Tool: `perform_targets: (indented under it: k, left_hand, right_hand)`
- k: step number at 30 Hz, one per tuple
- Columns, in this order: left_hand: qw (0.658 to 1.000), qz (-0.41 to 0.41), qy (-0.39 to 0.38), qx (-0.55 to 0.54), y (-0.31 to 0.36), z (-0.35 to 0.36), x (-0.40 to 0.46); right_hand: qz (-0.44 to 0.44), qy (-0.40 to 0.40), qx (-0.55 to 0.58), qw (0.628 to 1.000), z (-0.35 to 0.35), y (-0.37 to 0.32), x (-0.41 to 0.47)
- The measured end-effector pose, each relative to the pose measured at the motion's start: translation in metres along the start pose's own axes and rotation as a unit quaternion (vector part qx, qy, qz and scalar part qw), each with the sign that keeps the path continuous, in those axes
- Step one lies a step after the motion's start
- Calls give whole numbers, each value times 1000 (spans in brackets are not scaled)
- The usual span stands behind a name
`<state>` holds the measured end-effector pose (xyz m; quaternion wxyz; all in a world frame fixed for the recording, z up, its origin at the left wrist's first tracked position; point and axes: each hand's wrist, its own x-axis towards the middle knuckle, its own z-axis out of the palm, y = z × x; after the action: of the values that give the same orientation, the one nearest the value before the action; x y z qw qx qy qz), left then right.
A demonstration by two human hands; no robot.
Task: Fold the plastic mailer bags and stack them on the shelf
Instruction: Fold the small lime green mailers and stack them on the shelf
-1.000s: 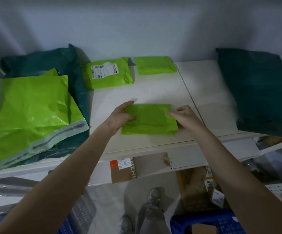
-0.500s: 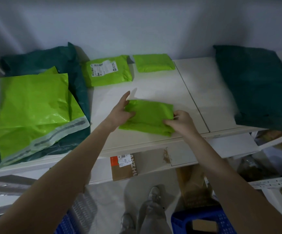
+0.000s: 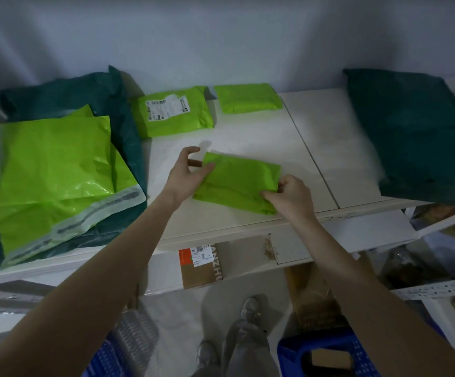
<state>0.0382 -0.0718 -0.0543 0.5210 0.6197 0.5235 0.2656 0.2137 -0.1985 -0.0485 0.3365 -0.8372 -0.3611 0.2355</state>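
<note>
A folded lime-green mailer bag (image 3: 240, 180) lies tilted on the white shelf (image 3: 248, 137), near its front edge. My left hand (image 3: 185, 172) pinches its left edge between thumb and fingers. My right hand (image 3: 291, 195) grips its right front corner. Two more folded green mailers sit at the back: one with a white label (image 3: 171, 112) and a plain one (image 3: 249, 97). Unfolded green mailers (image 3: 54, 170) lie flat at the left on a dark green bag (image 3: 65, 96).
A large dark green bag (image 3: 416, 131) covers the right end of the shelf. Below the shelf is a cardboard box with an orange label (image 3: 200, 265). Blue crates (image 3: 324, 355) stand on the floor beside my feet.
The folded mailer has turned slightly, left end farther back. My right hand moved from lying on its right edge to gripping the front right corner; my left hand took hold of the left edge.
</note>
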Motion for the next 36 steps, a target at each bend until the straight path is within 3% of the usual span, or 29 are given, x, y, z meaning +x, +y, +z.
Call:
perform_targets:
  k: [11, 17, 25, 30, 36]
  left_hand:
    - [995, 77, -17, 65, -8, 2, 2]
    - [998, -12, -32, -47, -7, -7, 7]
    - [994, 60, -52, 72, -14, -7, 6]
    - [984, 109, -4, 140, -13, 0, 4]
    - [918, 199, -9, 341, -23, 1, -2]
  right_hand:
    - [-21, 25, -12, 999, 5, 5, 0]
    - [-26, 36, -14, 999, 8, 7, 0]
    - [-24, 40, -16, 999, 8, 7, -1]
    - [-24, 43, -23, 999, 9, 6, -2]
    - [-44, 47, -30, 997, 13, 6, -5]
